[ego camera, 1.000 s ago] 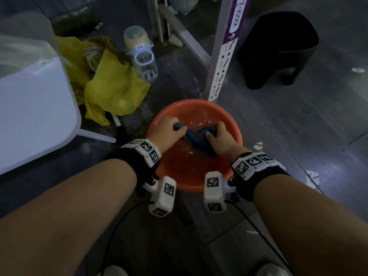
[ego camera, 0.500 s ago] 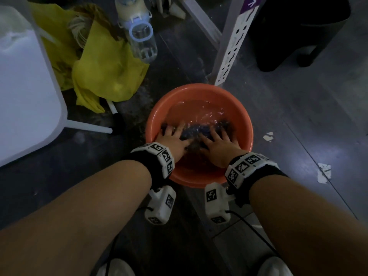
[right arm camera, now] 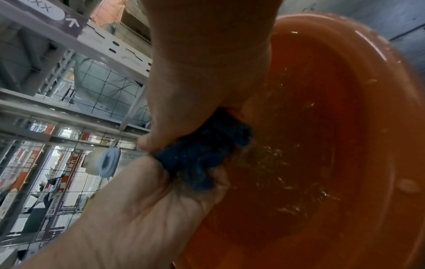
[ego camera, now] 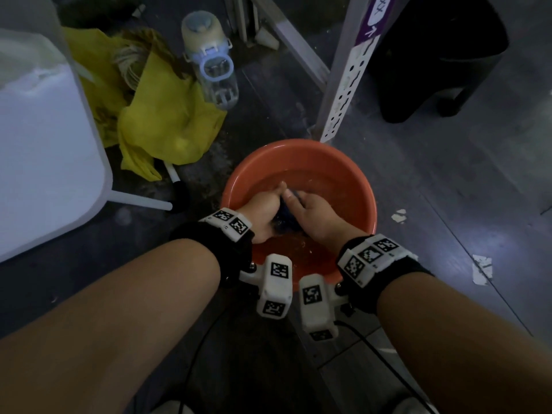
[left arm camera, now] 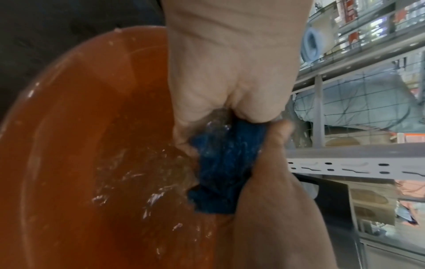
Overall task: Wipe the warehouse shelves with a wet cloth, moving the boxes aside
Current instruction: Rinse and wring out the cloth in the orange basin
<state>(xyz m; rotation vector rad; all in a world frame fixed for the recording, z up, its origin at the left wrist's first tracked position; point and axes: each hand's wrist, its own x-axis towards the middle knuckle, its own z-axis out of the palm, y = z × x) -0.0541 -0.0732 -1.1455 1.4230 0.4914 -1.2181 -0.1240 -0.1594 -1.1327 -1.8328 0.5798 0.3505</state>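
An orange basin [ego camera: 298,143] with water stands on the dark floor in front of me. Over it, my left hand [ego camera: 263,212] and right hand [ego camera: 313,213] come together and squeeze a wet blue cloth [ego camera: 285,216] between them, fingertips meeting at the far side. In the left wrist view the cloth [left arm camera: 225,163] bulges out between the two palms, and water splashes into the basin [left arm camera: 92,127]. The right wrist view shows the same cloth [right arm camera: 202,154] wedged between the hands above the basin [right arm camera: 345,109]. Most of the cloth is hidden by the hands.
A grey perforated shelf upright [ego camera: 346,94] stands just behind the basin, with a black bin [ego camera: 442,55] to its right. At the back left lie a yellow cloth [ego camera: 167,121] and a clear bottle [ego camera: 215,64]. A white table [ego camera: 44,144] fills the left.
Half a second ago both hands pressed the cloth flat under the water with spread fingers. Now they have lifted it and closed together round it, and water runs off.
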